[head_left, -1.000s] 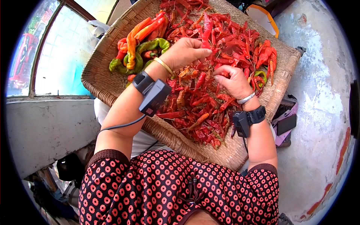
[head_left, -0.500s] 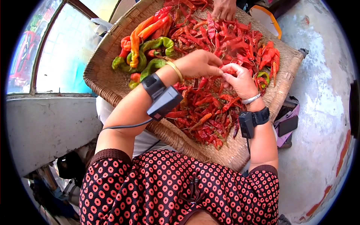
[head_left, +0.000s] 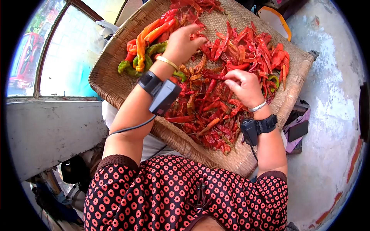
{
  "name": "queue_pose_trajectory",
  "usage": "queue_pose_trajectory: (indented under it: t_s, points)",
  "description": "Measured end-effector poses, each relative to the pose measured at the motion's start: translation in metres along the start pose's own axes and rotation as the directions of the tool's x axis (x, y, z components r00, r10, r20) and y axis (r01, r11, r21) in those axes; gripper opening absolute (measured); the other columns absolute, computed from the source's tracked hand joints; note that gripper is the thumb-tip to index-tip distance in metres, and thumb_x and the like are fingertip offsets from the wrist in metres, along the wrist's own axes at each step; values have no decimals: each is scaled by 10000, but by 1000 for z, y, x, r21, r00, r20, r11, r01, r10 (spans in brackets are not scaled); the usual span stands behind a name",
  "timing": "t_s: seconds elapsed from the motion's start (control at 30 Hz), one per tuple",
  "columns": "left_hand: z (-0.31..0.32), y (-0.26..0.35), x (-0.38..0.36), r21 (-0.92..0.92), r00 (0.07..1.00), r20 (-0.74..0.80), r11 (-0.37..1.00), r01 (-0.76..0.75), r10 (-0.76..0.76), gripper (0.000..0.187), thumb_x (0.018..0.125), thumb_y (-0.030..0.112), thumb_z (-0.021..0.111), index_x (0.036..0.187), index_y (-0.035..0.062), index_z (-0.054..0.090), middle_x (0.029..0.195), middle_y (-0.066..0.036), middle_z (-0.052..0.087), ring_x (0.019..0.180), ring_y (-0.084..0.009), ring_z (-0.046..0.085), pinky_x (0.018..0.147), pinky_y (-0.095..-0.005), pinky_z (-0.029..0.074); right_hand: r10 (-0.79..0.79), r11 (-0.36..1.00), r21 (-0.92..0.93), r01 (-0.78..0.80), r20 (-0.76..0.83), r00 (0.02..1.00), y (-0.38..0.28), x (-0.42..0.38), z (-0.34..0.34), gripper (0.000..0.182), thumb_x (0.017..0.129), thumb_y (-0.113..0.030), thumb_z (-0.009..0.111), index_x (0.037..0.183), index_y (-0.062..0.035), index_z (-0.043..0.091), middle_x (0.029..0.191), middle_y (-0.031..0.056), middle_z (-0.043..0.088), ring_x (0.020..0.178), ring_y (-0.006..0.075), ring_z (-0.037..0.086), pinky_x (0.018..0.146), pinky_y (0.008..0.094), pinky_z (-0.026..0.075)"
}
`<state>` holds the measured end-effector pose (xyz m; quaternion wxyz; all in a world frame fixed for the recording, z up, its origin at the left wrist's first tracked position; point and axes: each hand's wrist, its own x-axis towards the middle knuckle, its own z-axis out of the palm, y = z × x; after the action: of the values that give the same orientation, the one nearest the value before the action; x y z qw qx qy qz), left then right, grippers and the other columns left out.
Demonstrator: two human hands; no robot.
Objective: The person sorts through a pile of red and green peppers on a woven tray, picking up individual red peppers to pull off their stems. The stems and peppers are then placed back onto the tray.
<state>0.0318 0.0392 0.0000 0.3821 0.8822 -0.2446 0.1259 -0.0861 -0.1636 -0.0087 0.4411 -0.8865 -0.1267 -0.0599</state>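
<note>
Dried red chili peppers [head_left: 216, 111] lie heaped in a wide woven basket [head_left: 295, 82]. My left hand [head_left: 182, 44] is over the far left part of the heap, its thumb and fingers apart and nothing visible between them. Beside it lie long orange peppers [head_left: 154, 30] and curled green peppers [head_left: 127, 67]. Over the middle of the heap, my right hand [head_left: 246, 87] pinches one end of a dark red chili pepper [head_left: 214, 75], which points left from the fingertips.
The basket rests across the lap, with its near rim by the patterned shirt [head_left: 165, 188]. A window [head_left: 69, 50] and a low white wall [head_left: 54, 134] are on the left. To the right, a phone [head_left: 298, 131] lies on something pink above the concrete floor [head_left: 323, 127].
My hands have parted; the left moved up and left toward the orange peppers. My right hand now shows a chili pepper in its pinch. Another person's hand has left the far edge, where bare weave shows.
</note>
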Motion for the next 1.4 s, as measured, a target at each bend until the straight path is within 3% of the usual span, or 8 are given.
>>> queue_pose_trajectory:
  t_s: [0.23, 0.53, 0.77, 0.97, 1.1, 1.13, 1.17, 1.4]
  points:
    - [36, 32, -21, 73, 917, 150, 921, -384, 370, 315, 740, 168, 610, 1045, 103, 572, 1005, -99, 561, 788, -290, 605, 679, -380, 504, -248, 796, -604, 49, -251, 936, 24, 9, -14, 438, 645, -117, 708, 1052, -87, 550, 1050, 110, 510, 985, 313, 482, 834, 397, 426]
    - [41, 28, -28, 208, 769, 596, 879, -429, 234, 180, 748, 144, 573, 925, 113, 593, 928, -82, 574, 690, -285, 601, 611, -388, 498, 37, 846, -533, 0, 59, 998, 23, -3, -20, 277, 661, -142, 697, 894, -79, 562, 907, 127, 516, 865, 322, 543, 746, 408, 465]
    - [3, 22, -16, -134, 622, 737, 959, -248, 264, 199, 740, 164, 655, 907, 55, 655, 734, -102, 636, 647, -210, 610, 603, -304, 478, 58, 890, -455, 22, 163, 985, 25, -4, -27, 150, 727, -208, 641, 780, -71, 617, 802, 126, 597, 799, 312, 587, 690, 416, 470]
    - [-35, 21, 9, -263, 712, 683, 853, 451, -166, 173, 843, 148, 601, 965, 31, 632, 725, 27, 610, 550, -35, 522, 486, -177, 422, 61, 964, -249, -93, -136, 989, 15, -3, -37, 213, 748, -263, 636, 809, -59, 631, 784, 131, 616, 751, 337, 583, 664, 406, 465]
    - [-21, 6, 16, -424, 968, 84, 870, 251, -238, 265, 797, 133, 631, 1018, -8, 594, 808, -55, 634, 690, -128, 587, 620, -252, 480, 269, 919, 333, -212, -137, 953, 15, -3, -33, 173, 804, -203, 625, 831, -32, 633, 679, 50, 616, 555, 151, 575, 546, 296, 453]
    - [-20, 4, 17, 79, 997, -70, 996, 43, -38, 333, 754, 127, 659, 1043, -17, 576, 889, -135, 638, 772, -234, 613, 692, -319, 489, 280, 861, 465, -205, -98, 955, 14, -4, -33, 157, 834, -177, 606, 869, -26, 631, 698, 6, 604, 534, 56, 519, 517, 227, 431]
    - [-13, 6, 11, 102, 994, -102, 994, -36, 46, 362, 724, 134, 677, 1038, -18, 578, 923, -170, 622, 852, -297, 605, 749, -352, 480, 281, 861, 465, -204, -101, 954, 13, -4, -33, 157, 834, -177, 606, 869, -26, 631, 698, 6, 604, 534, 56, 519, 517, 227, 431]
    - [17, 65, -29, -505, 821, 543, 850, 148, 180, 255, 809, 156, 662, 1011, 9, 610, 792, 28, 591, 714, -46, 523, 624, -218, 451, 225, 714, 677, -180, 22, 974, 4, -5, -31, 177, 840, -174, 602, 917, -15, 610, 744, 7, 606, 534, 51, 512, 523, 197, 436]
